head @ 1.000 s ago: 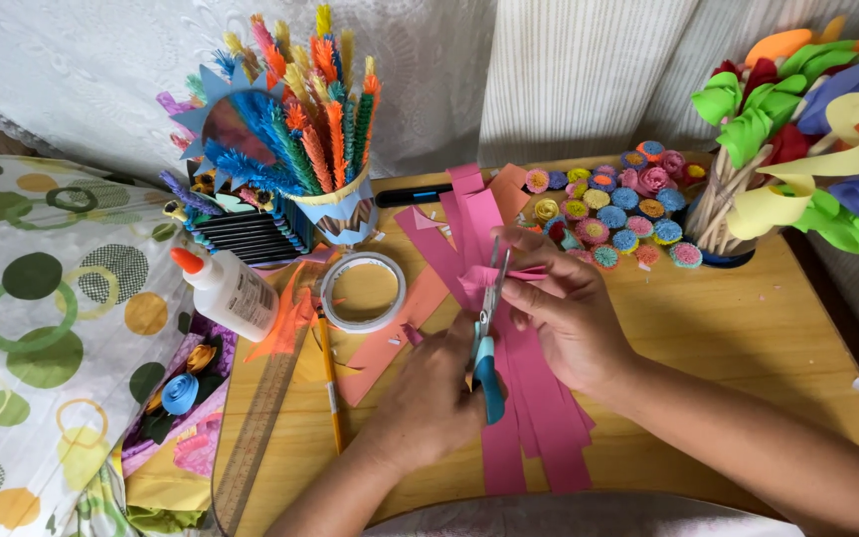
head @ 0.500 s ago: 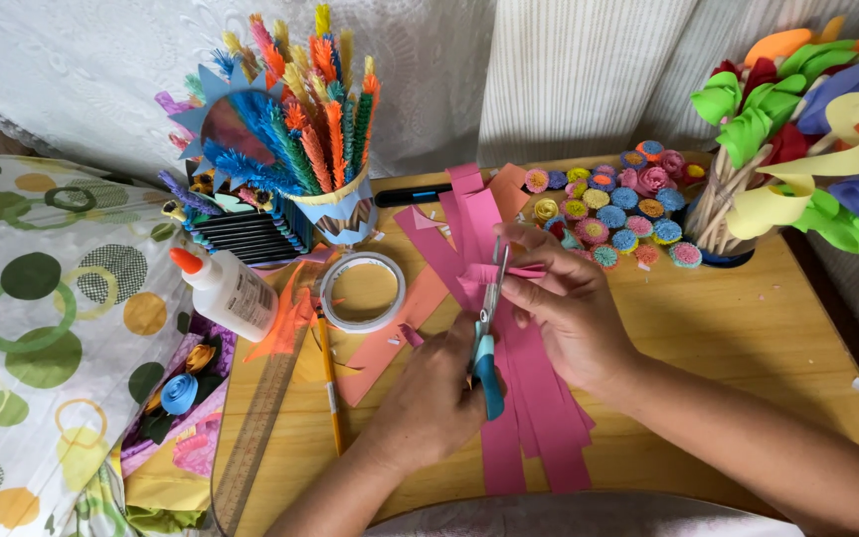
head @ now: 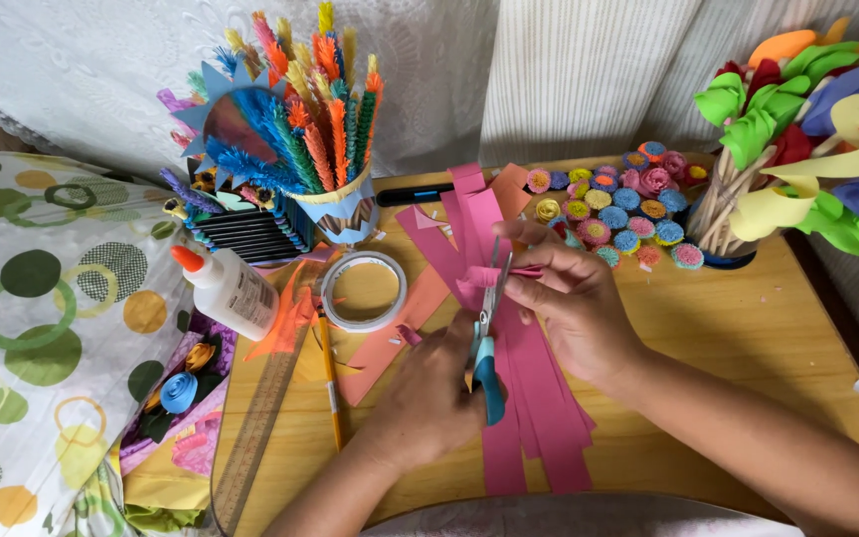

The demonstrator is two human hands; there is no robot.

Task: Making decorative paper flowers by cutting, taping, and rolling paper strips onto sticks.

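My left hand (head: 431, 390) grips blue-handled scissors (head: 487, 343), blades pointing away from me. My right hand (head: 571, 302) pinches a folded pink paper strip (head: 502, 275) right at the blade tips. Under both hands lie several long pink paper strips (head: 539, 398), fanned out over the wooden table (head: 748, 338). A salmon-coloured paper piece (head: 390, 333) lies to the left of them.
A tape roll (head: 364, 290), a glue bottle (head: 226, 290), a pencil (head: 330, 383) and a ruler (head: 256, 438) lie at left. A cup of fringed paper sticks (head: 345, 204) stands behind. Small rolled paper flowers (head: 623, 204) and a pot of paper flowers (head: 807, 119) sit at right.
Both hands stay in place. The scissors and the pinched pink strip have shifted only slightly.
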